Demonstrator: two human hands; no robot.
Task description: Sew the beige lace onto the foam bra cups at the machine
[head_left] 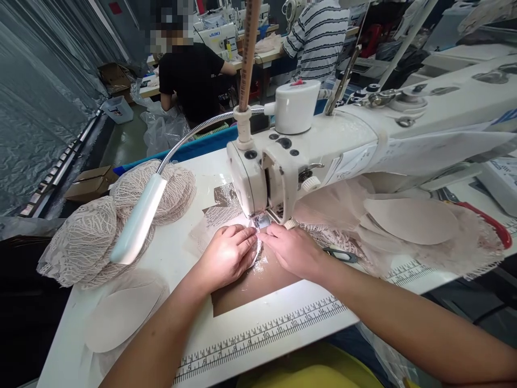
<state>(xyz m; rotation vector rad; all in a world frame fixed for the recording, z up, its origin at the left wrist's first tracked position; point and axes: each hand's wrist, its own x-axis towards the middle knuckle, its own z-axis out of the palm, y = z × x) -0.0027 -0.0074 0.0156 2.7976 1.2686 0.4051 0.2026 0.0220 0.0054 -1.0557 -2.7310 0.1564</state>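
Just in front of the needle of a white sewing machine (247, 178), my left hand (230, 254) presses its closed fingers on a pale pink lace piece (214, 220). My right hand (294, 250) meets it from the other side, thumb and fingers pinched at the edge of the same lace. Much of the lace and the needle tip are hidden by my fingers and the machine head. Under both hands lies a shiny brown sheet (250, 293) on the white table (189, 302). Thread snips (342, 255) lie to the right of my right hand.
Lace pieces (83, 242) are piled at the left under a gooseneck lamp (139, 221). A smooth pale oval piece (123, 318) lies nearer. More pale cut pieces (407, 221) lie at the right. A printed ruler (266, 334) runs along the front edge. Two people sit at machines behind.
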